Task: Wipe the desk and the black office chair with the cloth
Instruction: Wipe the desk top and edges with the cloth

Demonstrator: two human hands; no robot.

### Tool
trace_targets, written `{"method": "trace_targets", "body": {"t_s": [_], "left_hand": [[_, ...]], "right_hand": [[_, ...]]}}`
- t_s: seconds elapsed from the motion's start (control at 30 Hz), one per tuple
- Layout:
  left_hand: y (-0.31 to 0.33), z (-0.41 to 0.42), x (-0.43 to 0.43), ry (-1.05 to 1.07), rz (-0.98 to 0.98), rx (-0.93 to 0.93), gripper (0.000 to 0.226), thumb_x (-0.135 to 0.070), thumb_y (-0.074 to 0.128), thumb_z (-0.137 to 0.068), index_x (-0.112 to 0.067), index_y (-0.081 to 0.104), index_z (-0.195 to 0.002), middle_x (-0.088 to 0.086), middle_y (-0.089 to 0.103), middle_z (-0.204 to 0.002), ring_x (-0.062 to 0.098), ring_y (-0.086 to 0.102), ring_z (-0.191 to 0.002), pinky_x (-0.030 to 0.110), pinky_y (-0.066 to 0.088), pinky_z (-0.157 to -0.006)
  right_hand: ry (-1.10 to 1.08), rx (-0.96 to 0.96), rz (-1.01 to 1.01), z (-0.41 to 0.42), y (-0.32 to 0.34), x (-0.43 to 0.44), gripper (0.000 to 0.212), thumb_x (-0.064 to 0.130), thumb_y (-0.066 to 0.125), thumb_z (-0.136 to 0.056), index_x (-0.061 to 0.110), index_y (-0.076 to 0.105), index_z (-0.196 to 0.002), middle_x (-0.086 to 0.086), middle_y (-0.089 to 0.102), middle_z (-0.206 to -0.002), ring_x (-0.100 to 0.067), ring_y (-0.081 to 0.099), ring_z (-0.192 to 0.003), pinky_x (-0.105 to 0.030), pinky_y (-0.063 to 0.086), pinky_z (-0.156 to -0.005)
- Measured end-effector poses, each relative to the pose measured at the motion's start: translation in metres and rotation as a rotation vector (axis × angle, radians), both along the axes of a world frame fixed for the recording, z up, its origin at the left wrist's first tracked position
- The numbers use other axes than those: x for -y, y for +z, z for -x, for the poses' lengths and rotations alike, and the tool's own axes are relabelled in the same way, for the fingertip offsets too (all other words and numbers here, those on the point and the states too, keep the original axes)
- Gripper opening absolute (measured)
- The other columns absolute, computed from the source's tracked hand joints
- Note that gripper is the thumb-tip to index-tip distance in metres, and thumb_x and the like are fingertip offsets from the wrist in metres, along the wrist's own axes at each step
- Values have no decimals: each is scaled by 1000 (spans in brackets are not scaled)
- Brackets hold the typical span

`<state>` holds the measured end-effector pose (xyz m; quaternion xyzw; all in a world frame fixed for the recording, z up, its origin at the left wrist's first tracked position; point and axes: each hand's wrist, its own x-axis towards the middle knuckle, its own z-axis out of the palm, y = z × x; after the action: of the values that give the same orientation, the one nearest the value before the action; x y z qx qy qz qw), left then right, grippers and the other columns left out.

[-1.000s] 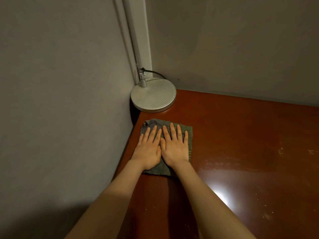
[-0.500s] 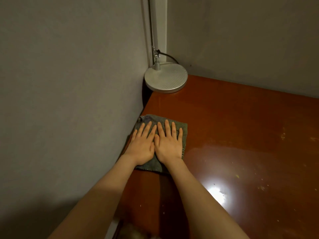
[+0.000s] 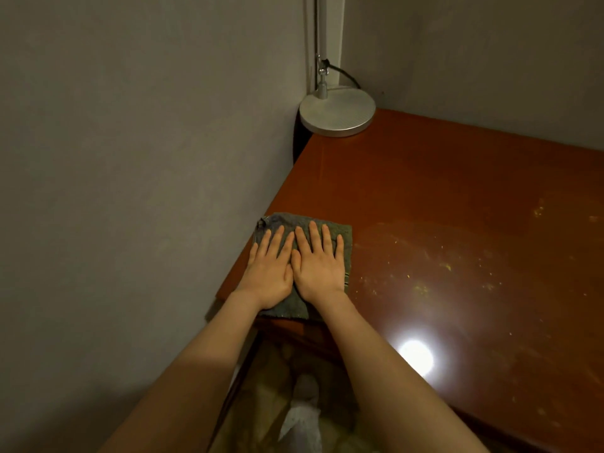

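Cloth (image 3: 302,223) under flat left hand (image 3: 269,273), right hand (image 3: 318,268), at desk (image 3: 457,223) corner.

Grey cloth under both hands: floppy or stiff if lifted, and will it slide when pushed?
Probably floppy: the grey cloth lies thin and flat under the left hand and right hand, so it would likely droop if lifted. Likely slides easily, since the reddish-brown wooden desk looks glossy, with a bright reflection.

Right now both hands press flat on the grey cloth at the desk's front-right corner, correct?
No. The head view shows the left hand and right hand pressing flat on the grey cloth, but at the desk's front-left corner, by the wall.
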<state>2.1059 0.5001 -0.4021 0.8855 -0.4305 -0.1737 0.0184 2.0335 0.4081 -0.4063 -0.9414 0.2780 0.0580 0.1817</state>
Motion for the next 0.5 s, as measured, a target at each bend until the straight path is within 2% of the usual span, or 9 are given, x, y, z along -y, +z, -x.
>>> {"method": "trace_targets", "body": {"t_s": [0.27, 0.5], "left_hand": [[3, 7, -15, -39, -13, -13, 60, -29, 23, -101, -19, -8, -150, 3, -18, -157, 22, -19, -144, 42, -6, -118], [1, 14, -15, -11, 2, 86, 60, -30, 22, -100, -16, -7, -150, 5, -16, -157, 24, -15, -145, 42, -3, -117]], "right_hand": [[-35, -15, 16, 8, 0, -18, 52, 39, 13, -103, 26, -2, -151, -2, -12, -159, -21, -16, -145, -44, -13, -114], [-31, 11, 40, 11, -2, -17, 52, 38, 14, -103, 26, 1, -152, -1, -9, -159, -21, -13, -145, -42, -11, -115]]}}
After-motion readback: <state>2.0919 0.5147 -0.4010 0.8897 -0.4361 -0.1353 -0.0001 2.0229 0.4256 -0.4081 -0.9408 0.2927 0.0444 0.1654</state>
